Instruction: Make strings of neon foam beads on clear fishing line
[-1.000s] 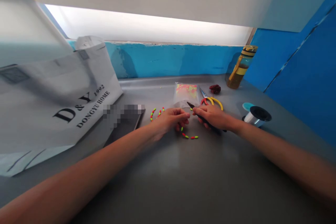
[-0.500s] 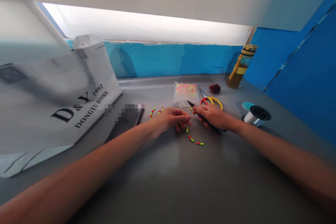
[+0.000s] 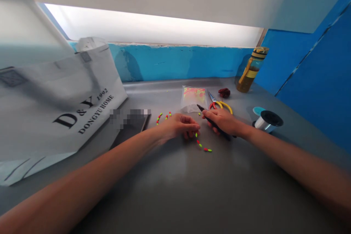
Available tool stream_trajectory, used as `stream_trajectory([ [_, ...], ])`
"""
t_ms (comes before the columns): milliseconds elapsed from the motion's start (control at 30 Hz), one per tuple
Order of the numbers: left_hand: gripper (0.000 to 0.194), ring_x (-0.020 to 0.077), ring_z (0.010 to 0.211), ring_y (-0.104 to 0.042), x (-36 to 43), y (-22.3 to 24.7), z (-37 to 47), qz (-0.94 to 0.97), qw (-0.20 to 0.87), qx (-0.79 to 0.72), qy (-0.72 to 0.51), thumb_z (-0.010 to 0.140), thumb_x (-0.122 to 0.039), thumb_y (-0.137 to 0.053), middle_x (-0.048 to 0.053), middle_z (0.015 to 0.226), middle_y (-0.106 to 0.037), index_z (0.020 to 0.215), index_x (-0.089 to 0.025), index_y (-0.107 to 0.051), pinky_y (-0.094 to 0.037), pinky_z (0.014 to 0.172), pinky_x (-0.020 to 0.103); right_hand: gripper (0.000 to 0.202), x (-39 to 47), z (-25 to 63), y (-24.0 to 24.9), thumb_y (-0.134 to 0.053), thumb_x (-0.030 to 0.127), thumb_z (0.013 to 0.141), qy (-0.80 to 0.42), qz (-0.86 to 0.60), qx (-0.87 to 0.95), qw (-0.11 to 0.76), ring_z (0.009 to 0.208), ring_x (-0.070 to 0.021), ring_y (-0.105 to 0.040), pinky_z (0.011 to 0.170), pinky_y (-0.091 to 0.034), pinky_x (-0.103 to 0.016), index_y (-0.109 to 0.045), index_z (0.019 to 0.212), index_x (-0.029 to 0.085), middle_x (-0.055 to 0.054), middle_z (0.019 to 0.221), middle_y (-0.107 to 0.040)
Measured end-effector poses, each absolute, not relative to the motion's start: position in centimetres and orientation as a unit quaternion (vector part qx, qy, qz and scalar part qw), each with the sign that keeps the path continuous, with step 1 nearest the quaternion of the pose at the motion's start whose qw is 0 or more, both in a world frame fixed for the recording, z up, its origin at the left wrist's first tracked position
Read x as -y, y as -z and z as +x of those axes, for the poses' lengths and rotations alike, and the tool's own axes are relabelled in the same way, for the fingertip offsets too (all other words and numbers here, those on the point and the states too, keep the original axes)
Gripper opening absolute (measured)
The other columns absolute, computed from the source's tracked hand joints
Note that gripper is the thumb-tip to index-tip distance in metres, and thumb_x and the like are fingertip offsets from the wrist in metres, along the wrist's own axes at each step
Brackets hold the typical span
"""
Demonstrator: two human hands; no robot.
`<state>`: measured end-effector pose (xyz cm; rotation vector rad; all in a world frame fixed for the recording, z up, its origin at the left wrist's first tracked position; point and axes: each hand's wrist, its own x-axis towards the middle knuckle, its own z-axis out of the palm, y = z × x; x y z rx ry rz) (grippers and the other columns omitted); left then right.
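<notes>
My left hand (image 3: 182, 126) is closed, thumb against fingers, at a string of small red and green oval beads (image 3: 198, 142). One end of the beads trails from my fingertips across the grey table; other beads (image 3: 158, 119) show beyond the wrist. Whatever lies within the pinch is hidden. In my right hand (image 3: 221, 120) are black pliers (image 3: 210, 120), their slim tip pointing up and left, the handles partly covered by the fingers. A loose green bead (image 3: 199, 114) lies near the pliers' tip, beyond both hands.
Behind the hands is a clear bag of beads (image 3: 194, 97), beside scissors (image 3: 222, 105) and a dark red bundle (image 3: 224, 92). At right stand a spool of clear line (image 3: 268, 120) and a bottle (image 3: 251, 71). A white bag (image 3: 90, 80) and a dark flat object (image 3: 131, 128) occupy the left.
The trailing beads have shifted slightly left, and the left fingertips have moved down a little. The pliers' tip is slightly further right; both hands keep their hold.
</notes>
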<state>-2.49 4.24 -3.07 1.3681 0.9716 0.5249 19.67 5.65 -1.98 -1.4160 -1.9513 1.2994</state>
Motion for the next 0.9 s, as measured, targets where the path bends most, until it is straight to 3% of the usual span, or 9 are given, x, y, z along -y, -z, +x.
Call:
stream_trajectory([
  [233,0.03,0.0134,0.062,-0.059,-4.2,4.0,-2.4,0.635,0.613,-0.413,-0.223,0.077,-0.048,-0.074,0.004,0.075,-0.071,0.081,-0.018,-0.072,-0.043,0.055,0.025,0.04,-5.8,19.7,2.2,-0.045,0.053,0.096,-0.471,-0.505,0.694,0.205,0.046,-0.0103,-0.053,0.04,-0.045,-0.021,-0.063,0.101,0.018,0.001,0.067,-0.058],
  [333,0.032,0.0145,0.064,-0.061,-3.8,4.0,-2.5,0.699,0.531,-0.414,-0.241,0.088,-0.049,-0.062,0.003,0.077,-0.071,0.09,-0.02,-0.075,-0.044,0.056,0.025,0.039,-5.8,19.7,2.1,-0.047,0.052,0.096,-0.471,-0.501,0.699,0.198,0.046,-0.0101,-0.053,0.04,-0.045,-0.02,-0.063,0.1,0.017,0.001,0.066,-0.058],
  [433,0.027,0.0207,0.091,-0.066,-3.6,4.2,-2.5,0.807,0.34,-0.366,-0.316,0.095,-0.036,-0.052,0.007,0.102,-0.074,0.104,-0.023,-0.074,-0.052,0.078,0.033,0.039,-5.9,19.8,2.0,-0.045,0.051,0.097,-0.497,-0.482,0.694,0.198,0.045,-0.0092,-0.052,0.04,-0.044,-0.02,-0.062,0.096,0.016,0.001,0.066,-0.058],
  [567,0.034,0.0244,0.13,-0.051,-3.7,5.3,-2.2,0.904,0.135,-0.288,-0.287,0.097,-0.022,-0.046,0.009,0.139,-0.058,0.125,-0.027,-0.064,-0.042,0.108,0.047,0.042,-6.0,19.8,2.1,-0.045,0.053,0.096,-0.502,-0.463,0.702,0.205,0.045,-0.0088,-0.052,0.041,-0.045,-0.02,-0.056,0.08,0.016,0.001,0.065,-0.057],
  [667,0.035,0.0263,0.143,-0.036,-3.8,5.8,-1.8,0.919,0.081,-0.303,-0.239,0.1,-0.027,-0.043,0.011,0.151,-0.046,0.132,-0.025,-0.057,-0.032,0.116,0.052,0.042,-6.0,19.8,2.2,-0.046,0.055,0.096,-0.51,-0.462,0.695,0.211,0.045,-0.0086,-0.052,0.04,-0.045,-0.02,-0.053,0.077,0.017,0.001,0.066,-0.056],
  [900,0.056,0.0273,0.149,-0.025,-3.9,6.1,-1.6,0.909,0.082,-0.36,-0.195,0.099,-0.044,-0.045,0.016,0.159,-0.034,0.148,-0.018,-0.038,-0.023,0.121,0.049,0.044,-5.9,19.9,2.2,-0.045,0.055,0.096,-0.492,-0.473,0.698,0.214,0.045,-0.0084,-0.051,0.04,-0.045,-0.02,-0.052,0.075,0.017,0.001,0.064,-0.056],
])
